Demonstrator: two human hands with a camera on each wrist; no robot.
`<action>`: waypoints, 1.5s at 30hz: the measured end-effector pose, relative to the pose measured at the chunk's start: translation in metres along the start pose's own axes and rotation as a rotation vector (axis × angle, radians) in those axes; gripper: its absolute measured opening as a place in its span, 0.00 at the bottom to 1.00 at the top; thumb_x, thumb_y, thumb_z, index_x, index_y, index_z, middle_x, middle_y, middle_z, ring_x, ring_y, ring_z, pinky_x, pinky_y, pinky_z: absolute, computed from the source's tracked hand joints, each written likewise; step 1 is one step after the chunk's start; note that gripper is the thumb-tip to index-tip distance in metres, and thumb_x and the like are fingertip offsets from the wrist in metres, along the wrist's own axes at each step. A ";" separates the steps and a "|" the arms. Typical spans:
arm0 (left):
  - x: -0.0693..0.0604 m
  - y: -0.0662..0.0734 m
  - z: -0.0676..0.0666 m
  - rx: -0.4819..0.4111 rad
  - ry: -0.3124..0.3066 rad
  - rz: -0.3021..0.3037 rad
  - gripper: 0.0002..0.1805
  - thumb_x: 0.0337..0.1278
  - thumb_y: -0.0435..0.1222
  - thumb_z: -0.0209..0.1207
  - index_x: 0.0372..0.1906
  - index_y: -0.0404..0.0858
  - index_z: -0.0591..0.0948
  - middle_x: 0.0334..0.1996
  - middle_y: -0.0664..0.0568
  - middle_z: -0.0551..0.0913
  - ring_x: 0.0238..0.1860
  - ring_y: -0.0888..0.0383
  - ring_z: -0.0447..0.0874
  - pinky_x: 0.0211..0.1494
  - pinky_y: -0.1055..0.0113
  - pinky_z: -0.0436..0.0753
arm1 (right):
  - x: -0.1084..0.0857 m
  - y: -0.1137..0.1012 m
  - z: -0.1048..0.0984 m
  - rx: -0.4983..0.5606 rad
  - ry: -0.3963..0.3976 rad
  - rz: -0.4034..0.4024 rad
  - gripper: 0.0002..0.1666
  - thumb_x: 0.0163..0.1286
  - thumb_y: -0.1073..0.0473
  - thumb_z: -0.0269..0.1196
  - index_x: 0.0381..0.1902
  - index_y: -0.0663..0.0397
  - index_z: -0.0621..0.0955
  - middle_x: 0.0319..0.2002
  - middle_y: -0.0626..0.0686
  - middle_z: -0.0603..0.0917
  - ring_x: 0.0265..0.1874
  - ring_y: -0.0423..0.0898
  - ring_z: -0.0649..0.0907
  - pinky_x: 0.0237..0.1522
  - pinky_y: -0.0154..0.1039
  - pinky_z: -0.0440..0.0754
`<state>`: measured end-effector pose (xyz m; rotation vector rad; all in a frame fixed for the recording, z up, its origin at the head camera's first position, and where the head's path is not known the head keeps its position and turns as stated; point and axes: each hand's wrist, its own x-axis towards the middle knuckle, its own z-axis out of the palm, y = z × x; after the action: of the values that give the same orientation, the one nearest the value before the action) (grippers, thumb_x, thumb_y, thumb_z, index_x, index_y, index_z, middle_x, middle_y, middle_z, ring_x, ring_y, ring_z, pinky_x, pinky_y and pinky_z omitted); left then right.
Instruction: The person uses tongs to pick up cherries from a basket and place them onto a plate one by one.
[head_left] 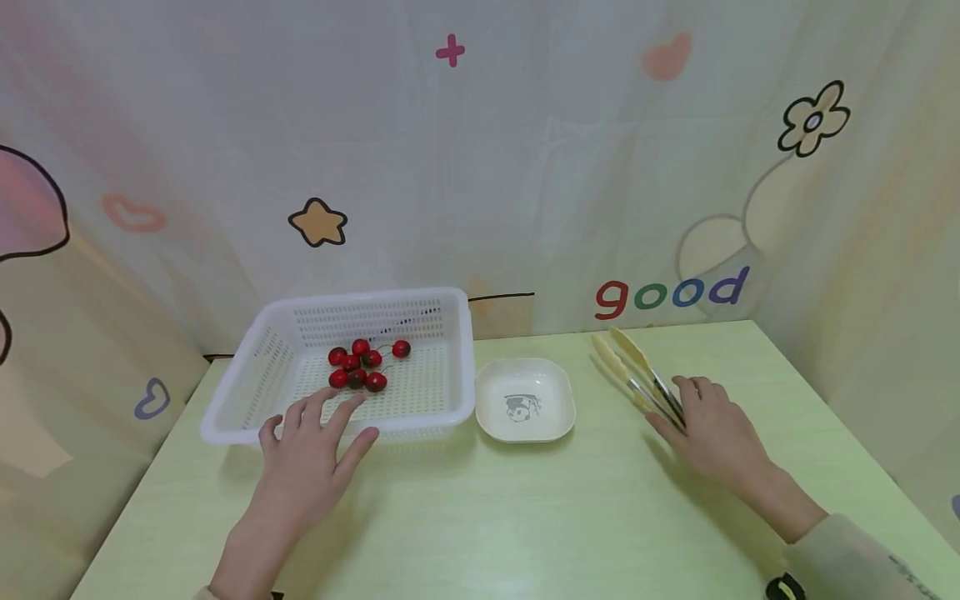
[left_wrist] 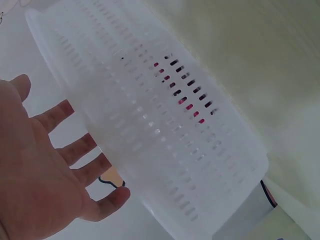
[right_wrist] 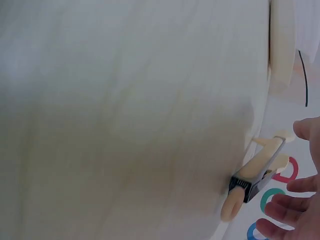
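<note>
A white perforated plastic basket (head_left: 429, 419) stands at the left of the table, with several dark red cherries (head_left: 350, 362) inside, some with stems. My left hand (head_left: 303, 458) is spread over the basket's front rim. In the left wrist view, its fingers (left_wrist: 77, 149) are loosely bent beside the basket wall (left_wrist: 145, 155) and hold nothing. On the right lie tongs (head_left: 613, 360) with cream tips and metal arms, tips pointing away. My right hand (head_left: 716, 437) is over their handle end. In the right wrist view, its fingers are parted and apart from the tongs (right_wrist: 259, 161).
A small white square dish (head_left: 525, 427) with a panda print sits right of the basket, close to its side. A printed curtain (head_left: 525, 167) hangs along the back edge of the pale green table (head_left: 525, 525).
</note>
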<state>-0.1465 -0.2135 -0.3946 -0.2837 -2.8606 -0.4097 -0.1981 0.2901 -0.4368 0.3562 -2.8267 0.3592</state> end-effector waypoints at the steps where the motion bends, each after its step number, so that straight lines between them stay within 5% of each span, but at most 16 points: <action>1: 0.000 -0.002 0.000 0.002 -0.008 -0.010 0.33 0.76 0.63 0.45 0.74 0.49 0.71 0.72 0.37 0.63 0.71 0.33 0.57 0.64 0.26 0.51 | 0.000 0.002 0.000 -0.006 -0.008 0.003 0.41 0.73 0.44 0.65 0.61 0.78 0.70 0.52 0.76 0.75 0.49 0.71 0.77 0.45 0.66 0.78; 9: -0.002 -0.016 -0.004 0.006 -0.033 -0.040 0.34 0.75 0.64 0.45 0.73 0.49 0.72 0.71 0.35 0.64 0.70 0.31 0.58 0.62 0.24 0.49 | -0.001 0.010 -0.002 -0.016 -0.136 0.063 0.46 0.73 0.34 0.61 0.57 0.77 0.72 0.43 0.70 0.77 0.39 0.63 0.79 0.29 0.58 0.81; 16: -0.004 -0.025 -0.005 0.004 -0.049 -0.059 0.36 0.74 0.66 0.44 0.70 0.45 0.74 0.69 0.34 0.66 0.69 0.31 0.60 0.63 0.22 0.46 | 0.000 0.012 0.002 -0.007 -0.224 0.108 0.40 0.72 0.30 0.58 0.41 0.67 0.73 0.28 0.55 0.72 0.25 0.51 0.74 0.19 0.47 0.72; 31: -0.004 -0.034 -0.005 -0.006 -0.076 -0.083 0.35 0.73 0.66 0.46 0.65 0.44 0.79 0.62 0.35 0.74 0.64 0.29 0.66 0.63 0.19 0.38 | 0.004 0.015 0.007 0.018 -0.272 0.131 0.26 0.75 0.41 0.60 0.30 0.56 0.69 0.21 0.51 0.69 0.19 0.47 0.71 0.19 0.41 0.64; 45: -0.001 -0.035 -0.005 0.011 -0.110 -0.108 0.38 0.72 0.67 0.45 0.63 0.41 0.78 0.55 0.36 0.77 0.61 0.28 0.67 0.61 0.16 0.35 | 0.005 0.015 0.009 0.101 -0.236 0.117 0.23 0.80 0.49 0.55 0.38 0.67 0.69 0.24 0.53 0.69 0.19 0.48 0.70 0.18 0.41 0.67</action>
<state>-0.1521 -0.2477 -0.3993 -0.1552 -2.9941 -0.4100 -0.2086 0.3012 -0.4468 0.2695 -3.0768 0.5182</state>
